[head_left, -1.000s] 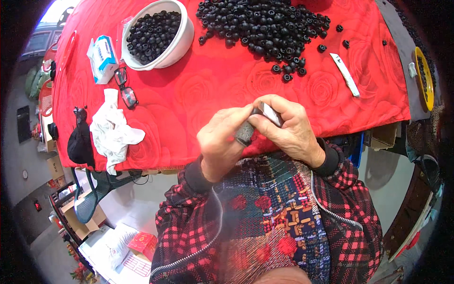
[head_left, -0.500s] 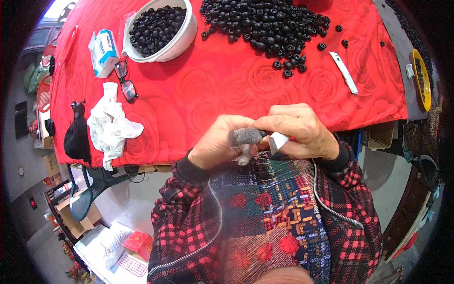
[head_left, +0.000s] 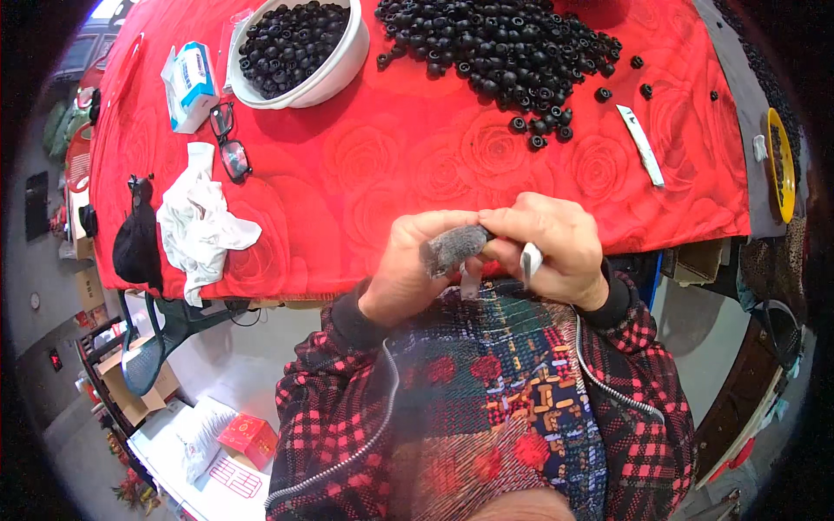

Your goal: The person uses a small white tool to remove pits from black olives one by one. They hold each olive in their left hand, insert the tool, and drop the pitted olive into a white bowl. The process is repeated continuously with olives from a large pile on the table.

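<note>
Your left hand (head_left: pixel 395 276) is curled closed around a grey, rough-surfaced piece (head_left: pixel 458 249), near the centre of the frame. Your right hand (head_left: pixel 560 252), just beside it, is folded with a small white piece (head_left: pixel 531 260) gripped in its fingers; its fingertips meet the end of the grey piece. A pale, blurred bit (head_left: pixel 470 281) hangs below, between the hands; you cannot tell what it is. Your forearms, in checked sleeves (head_left: pixel 323 395), rise from the lower edge, elbows out, wrists turned inward over the near edge of the table (head_left: pixel 347 252).

On the left of the frame lie a black cloth item (head_left: pixel 137 243) and a crumpled white cloth (head_left: pixel 204 230), with folded glasses (head_left: pixel 230 146) above them and a blue-and-white packet (head_left: pixel 191 91) beside those. On the right lies a white strip (head_left: pixel 640 146).

Farther off, at the upper left, a white bowl (head_left: pixel 354 65) is filled with round black pieces (head_left: pixel 291 50). A heap of similar pieces (head_left: pixel 499 52) spreads across the upper centre, a few strays around it. At the right edge, a yellow dish (head_left: pixel 788 200) holds dark contents too small to make out.
</note>
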{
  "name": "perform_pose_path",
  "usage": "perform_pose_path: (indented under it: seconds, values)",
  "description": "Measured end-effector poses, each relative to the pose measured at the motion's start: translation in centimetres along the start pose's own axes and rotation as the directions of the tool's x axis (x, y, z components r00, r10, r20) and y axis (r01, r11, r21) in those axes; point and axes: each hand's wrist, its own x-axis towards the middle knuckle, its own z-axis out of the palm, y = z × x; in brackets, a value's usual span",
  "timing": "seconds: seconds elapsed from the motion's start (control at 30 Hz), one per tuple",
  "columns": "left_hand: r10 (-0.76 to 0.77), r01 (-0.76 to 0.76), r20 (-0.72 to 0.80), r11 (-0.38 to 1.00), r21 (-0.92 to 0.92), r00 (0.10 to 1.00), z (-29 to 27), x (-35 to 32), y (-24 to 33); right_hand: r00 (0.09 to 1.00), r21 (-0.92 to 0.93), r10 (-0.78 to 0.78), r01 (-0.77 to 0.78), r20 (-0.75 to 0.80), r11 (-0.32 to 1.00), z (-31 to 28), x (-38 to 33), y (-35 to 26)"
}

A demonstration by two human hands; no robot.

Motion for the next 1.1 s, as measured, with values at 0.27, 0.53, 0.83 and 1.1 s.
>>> perform_pose_path:
  seconds: [0.27, 0.53, 0.83, 1.1]
  values:
    - [0.189, -0.185, -0.07, 0.981, 0.058, 0.98, 0.3, 0.0, -0.5, 0.986, -0.204, -0.158, 0.166, 0.057, 0.965, -0.3, -0.2, 0.3]
    - [0.198, -0.186, -0.069, 0.972, 0.147, 0.978, -0.2, 0.1, -0.1, 0.969, -0.098, 0.231, -0.222, 0.084, 0.97, -1.3, 0.8, -0.3]
    - [0.191, -0.188, 0.001, 0.965, 0.182, 0.982, -0.7, 0.5, 0.0, 0.954, -0.15, 0.275, -0.257, 0.118, 0.955, -0.7, 0.8, 0.3]
    - [0.127, -0.121, -0.031, 0.981, 0.154, 0.991, -1.0, 0.1, 0.0, 0.95, -0.138, 0.265, -0.244, 0.165, 0.96, -1.0, 0.8, 0.4]
